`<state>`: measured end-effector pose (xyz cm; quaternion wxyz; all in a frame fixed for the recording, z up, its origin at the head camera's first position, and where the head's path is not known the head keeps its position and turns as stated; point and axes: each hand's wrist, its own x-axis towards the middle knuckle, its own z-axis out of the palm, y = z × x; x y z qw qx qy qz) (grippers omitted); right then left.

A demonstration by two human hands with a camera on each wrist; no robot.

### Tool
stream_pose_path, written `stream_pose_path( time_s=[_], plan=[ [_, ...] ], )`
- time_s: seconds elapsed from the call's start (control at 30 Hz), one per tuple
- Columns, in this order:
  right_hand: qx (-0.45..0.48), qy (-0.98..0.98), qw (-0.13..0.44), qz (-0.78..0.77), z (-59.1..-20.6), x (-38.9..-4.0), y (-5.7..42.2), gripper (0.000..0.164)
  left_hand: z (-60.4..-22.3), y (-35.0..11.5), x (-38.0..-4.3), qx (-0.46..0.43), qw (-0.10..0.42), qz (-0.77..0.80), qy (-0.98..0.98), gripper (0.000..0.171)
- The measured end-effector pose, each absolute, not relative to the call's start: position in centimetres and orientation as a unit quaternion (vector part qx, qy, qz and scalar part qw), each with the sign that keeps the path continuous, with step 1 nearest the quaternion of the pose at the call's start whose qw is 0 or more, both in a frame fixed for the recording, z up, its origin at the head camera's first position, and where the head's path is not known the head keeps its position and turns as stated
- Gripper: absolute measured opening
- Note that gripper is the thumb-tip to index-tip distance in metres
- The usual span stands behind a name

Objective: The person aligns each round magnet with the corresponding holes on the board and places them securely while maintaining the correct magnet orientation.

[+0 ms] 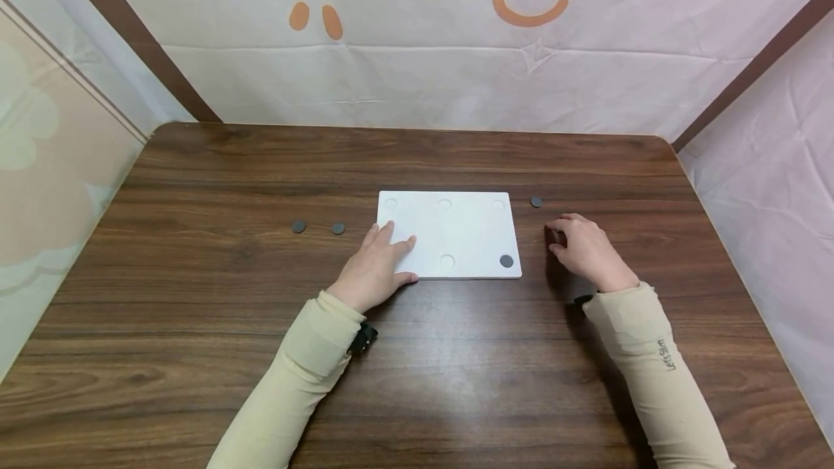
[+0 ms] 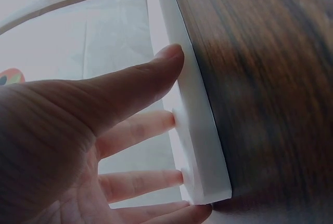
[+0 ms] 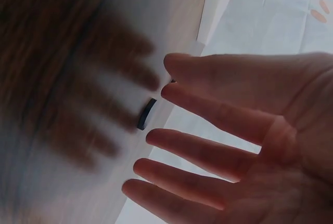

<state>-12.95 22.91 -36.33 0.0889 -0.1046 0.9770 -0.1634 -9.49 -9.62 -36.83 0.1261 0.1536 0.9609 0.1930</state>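
Observation:
A white board (image 1: 465,230) with several shallow round recesses lies on the table. One dark grey disc (image 1: 506,261) sits in its near right recess. My left hand (image 1: 373,270) rests on the board's near left corner, fingers spread and nearly straight over the top; in the left wrist view the thumb (image 2: 140,81) lies against the edge. To the right of the board, my right hand (image 1: 589,248) hovers low over the table, its fingers loosely bent and apart. Just beyond its fingertips lies a second disc (image 1: 536,202), also seen as a dark disc (image 3: 147,114) in the right wrist view.
Left of the board, two more dark discs (image 1: 298,226) (image 1: 338,228) lie side by side on the brown wooden table (image 1: 260,165). Pale printed cloth (image 1: 417,85) hangs behind the table's far edge and along both sides.

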Motion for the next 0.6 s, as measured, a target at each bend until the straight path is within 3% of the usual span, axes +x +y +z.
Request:
stream_pose_path(
  time_s=[0.6],
  plan=[
    [-0.102,0.978,0.087,-0.161,-36.07,-13.35,23.16,0.032,-36.80,-9.63,-9.37,0.153,0.123,0.195,0.961,0.059]
  ],
)
